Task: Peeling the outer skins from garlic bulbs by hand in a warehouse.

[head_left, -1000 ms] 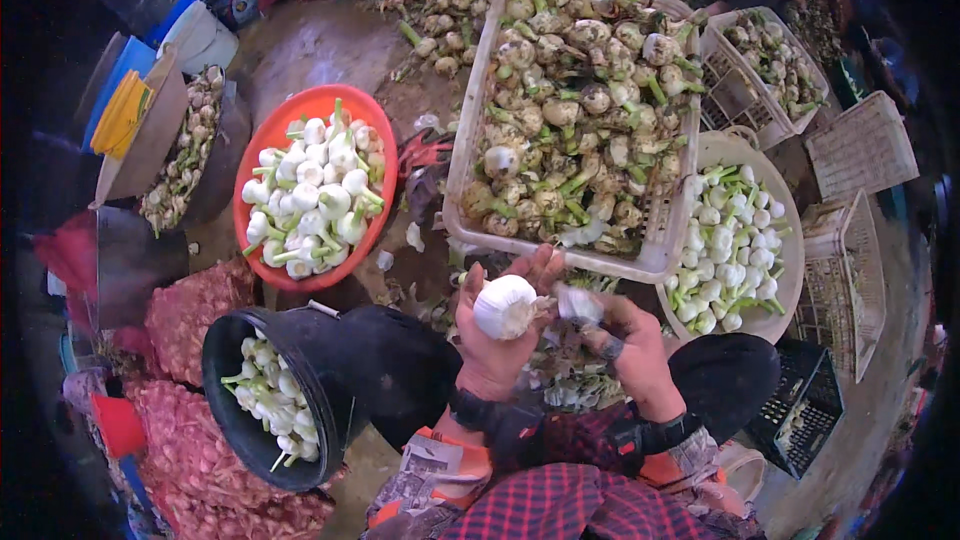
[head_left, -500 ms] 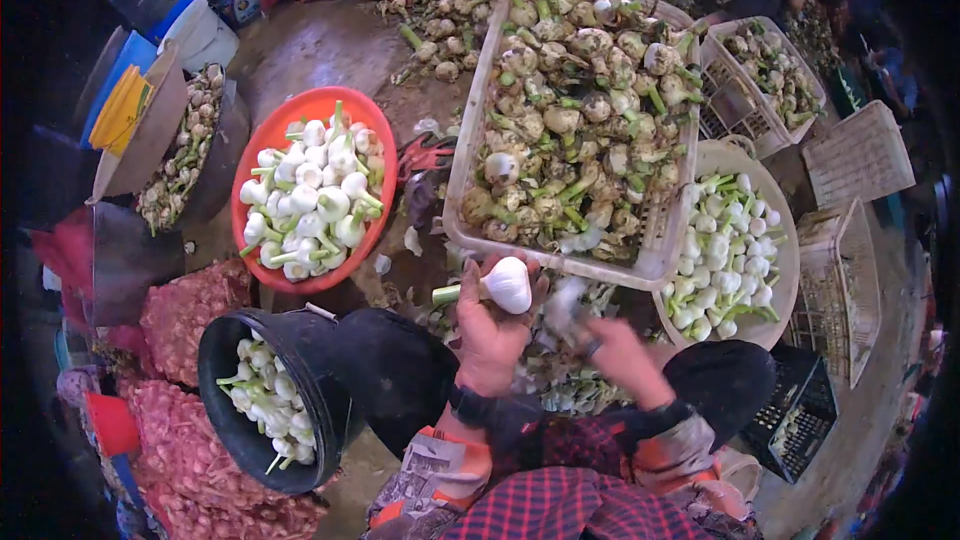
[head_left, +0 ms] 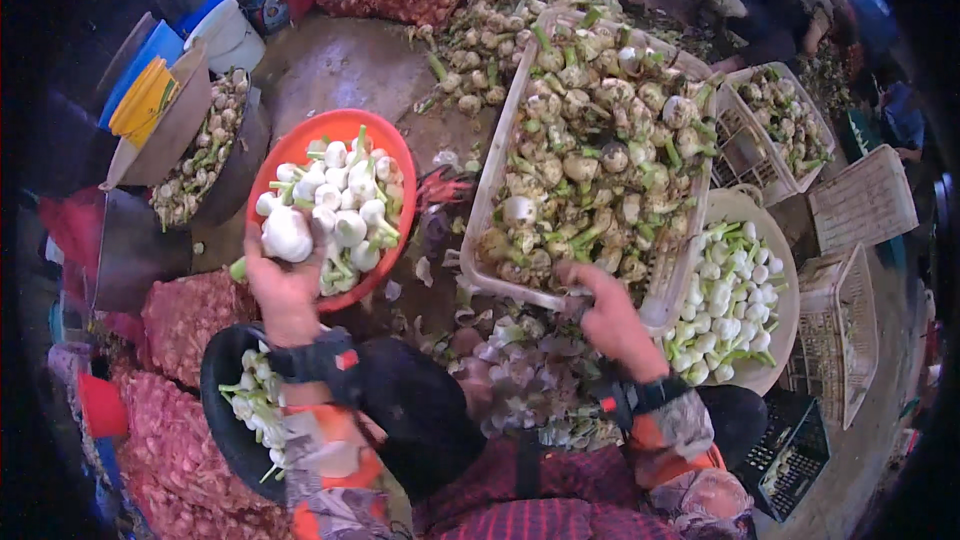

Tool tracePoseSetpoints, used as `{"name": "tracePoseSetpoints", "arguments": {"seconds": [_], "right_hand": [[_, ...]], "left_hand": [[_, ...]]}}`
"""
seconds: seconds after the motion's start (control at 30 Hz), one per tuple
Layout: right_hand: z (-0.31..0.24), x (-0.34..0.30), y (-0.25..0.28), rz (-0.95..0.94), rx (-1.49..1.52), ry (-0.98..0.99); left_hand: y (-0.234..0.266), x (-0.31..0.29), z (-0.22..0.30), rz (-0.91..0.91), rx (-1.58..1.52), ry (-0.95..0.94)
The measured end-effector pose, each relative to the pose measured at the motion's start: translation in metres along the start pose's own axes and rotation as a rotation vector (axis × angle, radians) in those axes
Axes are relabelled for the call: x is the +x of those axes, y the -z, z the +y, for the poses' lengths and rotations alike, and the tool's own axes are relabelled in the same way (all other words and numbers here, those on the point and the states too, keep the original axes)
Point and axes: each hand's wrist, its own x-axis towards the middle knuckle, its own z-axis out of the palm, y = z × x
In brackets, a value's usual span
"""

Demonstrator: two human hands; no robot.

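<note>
A peeled white garlic bulb with a green stalk is held in my left hand. That hand is over the near left edge of the orange-red basin, where trimmed white garlic bulbs are piled. My right hand is at the near rim of a large pale plastic crate, its index finger stretched toward the bulbs and the other fingers partly hidden. Heaped in this crate are soil-stained garlic bulbs with cut green stalks. A dark spot shows near the right fingers, too small to make out.
Garlic skins litter the floor between my knees. A beige basin of cleaned garlic stands right of the crate, a black bucket at my left knee. Red mesh sacks lie left. Another person sits at the far right.
My left hand has carried the garlic bulb leftward from in front of me to the orange-red basin. My right hand has moved forward to the crate's near rim.
</note>
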Motion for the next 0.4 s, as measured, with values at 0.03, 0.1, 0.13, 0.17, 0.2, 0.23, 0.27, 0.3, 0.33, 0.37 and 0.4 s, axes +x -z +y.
{"name": "tracePoseSetpoints", "arguments": {"seconds": [0.03, 0.1, 0.13, 0.17, 0.2, 0.23, 0.27, 0.3, 0.33, 0.37, 0.4], "right_hand": [[-0.001, 0.024, 0.006, 0.081, -0.061, -0.019], [0.004, 0.070, 0.012, 0.200, -0.241, 0.005], [0.011, 0.090, 0.014, 0.246, -0.309, 0.067], [0.018, 0.101, 0.018, 0.244, -0.464, 0.134], [0.021, 0.114, 0.016, 0.243, -0.609, 0.206], [0.024, 0.123, 0.015, 0.192, -0.840, 0.285], [0.026, 0.131, 0.015, 0.144, -0.961, 0.315], [0.029, 0.140, 0.013, 0.094, -1.083, 0.354], [0.031, 0.149, 0.011, 0.049, -1.201, 0.403], [0.041, 0.158, 0.017, 0.091, -1.226, 0.486], [0.051, 0.163, 0.014, 0.081, -1.233, 0.494]], "left_hand": [[0.011, 0.018, 0.018, 0.055, 0.016, 0.036], [0.018, 0.034, 0.032, 0.164, 0.061, 0.056], [0.014, 0.036, 0.032, 0.213, 0.091, 0.046], [0.011, 0.039, 0.032, 0.262, 0.120, 0.035], [0.016, 0.039, 0.038, 0.310, 0.091, 0.060], [0.020, 0.039, 0.045, 0.359, 0.061, 0.083], [0.025, 0.038, 0.048, 0.325, 0.089, 0.071], [0.024, 0.032, 0.049, 0.296, 0.115, 0.060], [0.023, 0.025, 0.050, 0.266, 0.139, 0.047], [0.019, 0.012, 0.040, 0.059, 0.179, 0.074], [0.025, 0.014, 0.041, 0.068, 0.168, 0.073]]}}
